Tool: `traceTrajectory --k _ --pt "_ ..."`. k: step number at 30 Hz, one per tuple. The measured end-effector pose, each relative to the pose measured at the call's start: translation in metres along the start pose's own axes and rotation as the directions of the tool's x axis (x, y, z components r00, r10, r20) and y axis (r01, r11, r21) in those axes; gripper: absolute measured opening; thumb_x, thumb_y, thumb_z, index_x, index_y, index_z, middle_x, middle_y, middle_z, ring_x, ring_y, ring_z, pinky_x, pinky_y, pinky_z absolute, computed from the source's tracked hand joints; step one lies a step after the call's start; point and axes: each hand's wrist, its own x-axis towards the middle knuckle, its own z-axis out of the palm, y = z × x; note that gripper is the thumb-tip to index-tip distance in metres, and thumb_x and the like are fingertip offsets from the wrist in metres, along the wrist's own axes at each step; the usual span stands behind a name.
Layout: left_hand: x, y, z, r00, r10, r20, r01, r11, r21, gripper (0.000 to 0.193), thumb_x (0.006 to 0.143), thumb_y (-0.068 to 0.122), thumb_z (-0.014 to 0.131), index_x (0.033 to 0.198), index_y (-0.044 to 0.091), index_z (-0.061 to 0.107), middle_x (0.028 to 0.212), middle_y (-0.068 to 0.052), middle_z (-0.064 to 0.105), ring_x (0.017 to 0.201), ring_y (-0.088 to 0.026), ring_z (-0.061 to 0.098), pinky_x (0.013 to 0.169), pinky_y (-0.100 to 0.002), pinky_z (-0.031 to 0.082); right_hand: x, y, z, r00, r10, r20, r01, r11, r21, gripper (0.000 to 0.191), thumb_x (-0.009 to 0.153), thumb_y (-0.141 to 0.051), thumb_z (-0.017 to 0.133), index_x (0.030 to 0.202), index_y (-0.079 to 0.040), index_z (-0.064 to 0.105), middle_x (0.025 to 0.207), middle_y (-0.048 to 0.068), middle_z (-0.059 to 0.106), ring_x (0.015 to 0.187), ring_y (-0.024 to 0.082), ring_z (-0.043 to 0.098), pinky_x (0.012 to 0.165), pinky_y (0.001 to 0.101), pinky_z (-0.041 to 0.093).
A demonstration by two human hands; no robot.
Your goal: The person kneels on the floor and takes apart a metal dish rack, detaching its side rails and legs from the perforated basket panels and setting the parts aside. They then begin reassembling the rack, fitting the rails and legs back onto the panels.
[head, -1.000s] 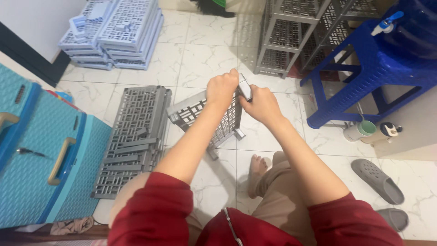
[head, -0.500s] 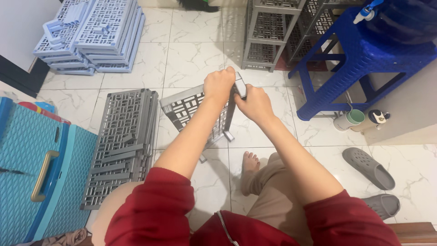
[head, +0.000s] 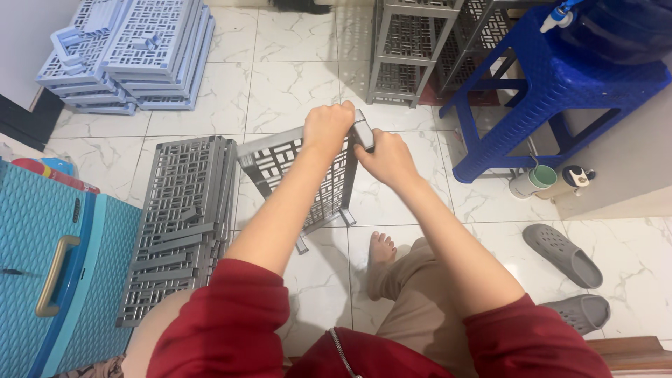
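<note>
A grey plastic lattice shelf panel stands tilted on the tiled floor in front of me, its short legs pointing toward my bare foot. My left hand is closed over the panel's top edge. My right hand grips a grey post piece at the panel's upper right corner, right beside my left hand. Both arms come out of red sleeves.
A stack of grey lattice panels lies to the left, a teal plastic cabinet beyond it. Light blue panels are piled at far left, assembled grey racks behind. A blue stool, cups and grey slippers are at right.
The view has shifted slightly, so the teal cabinet sits further left. Both hands stay on the panel's top corner in much the same grip.
</note>
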Motion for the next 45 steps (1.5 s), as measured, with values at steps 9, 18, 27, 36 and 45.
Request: traceTrajectory --k 9,18,27,36,45 --pt "0.001 0.004 0.009 0.995 -0.095 -0.025 0.095 0.995 -0.012 0.023 0.075 0.005 0.079 0.09 0.007 0.062 0.077 -0.01 0.076 0.073 -0.026 0.077 0.058 -0.035 0.061 -0.002 -0.011 0.007 0.993 0.108 -0.053 -0.108 0.994 0.0 0.041 0.085 -0.032 0.071 0.084 0.008 0.066 0.069 0.029 0.067 0.069 0.045 0.069 0.067 0.0508 0.055" --pt "-0.004 -0.005 -0.003 1.0 -0.02 0.004 0.02 1.0 -0.023 0.028 0.071 0.003 0.079 0.092 0.006 0.062 0.075 -0.011 0.075 0.072 -0.026 0.077 0.058 -0.034 0.06 0.002 -0.008 -0.005 0.997 0.059 0.053 -0.06 0.998 0.003 0.044 0.083 -0.033 0.073 0.082 0.011 0.066 0.068 0.029 0.066 0.065 0.043 0.069 0.067 0.0483 0.055" --pt "-0.001 0.005 0.011 0.994 -0.107 -0.022 0.106 0.994 -0.029 0.018 0.078 0.005 0.075 0.09 0.008 0.062 0.076 -0.01 0.075 0.072 -0.026 0.077 0.057 -0.036 0.061 -0.004 -0.022 -0.004 0.99 0.143 0.002 -0.143 0.985 -0.1 0.044 0.085 -0.035 0.073 0.084 0.009 0.069 0.073 0.028 0.07 0.071 0.044 0.07 0.069 0.0498 0.056" --pt "0.002 -0.031 0.011 0.992 -0.123 0.032 0.124 0.992 -0.017 0.025 0.079 0.012 0.079 0.097 0.006 0.063 0.081 -0.012 0.076 0.076 -0.028 0.077 0.061 -0.038 0.061 -0.013 -0.013 -0.024 0.981 -0.108 0.162 0.103 0.994 0.04 0.034 0.08 -0.028 0.072 0.097 0.001 0.074 0.072 0.023 0.072 0.066 0.037 0.072 0.066 0.0427 0.056" --pt "-0.043 -0.098 -0.046 0.887 -0.462 0.025 0.46 0.874 -0.155 0.036 0.078 0.024 0.087 0.099 0.004 0.065 0.084 -0.019 0.074 0.081 -0.038 0.074 0.069 -0.047 0.058 0.016 0.001 0.018 0.975 -0.205 -0.091 0.222 0.837 0.499 0.034 0.092 -0.02 0.079 0.11 0.004 0.064 0.1 0.009 0.071 0.084 0.013 0.068 0.069 0.0291 0.056"
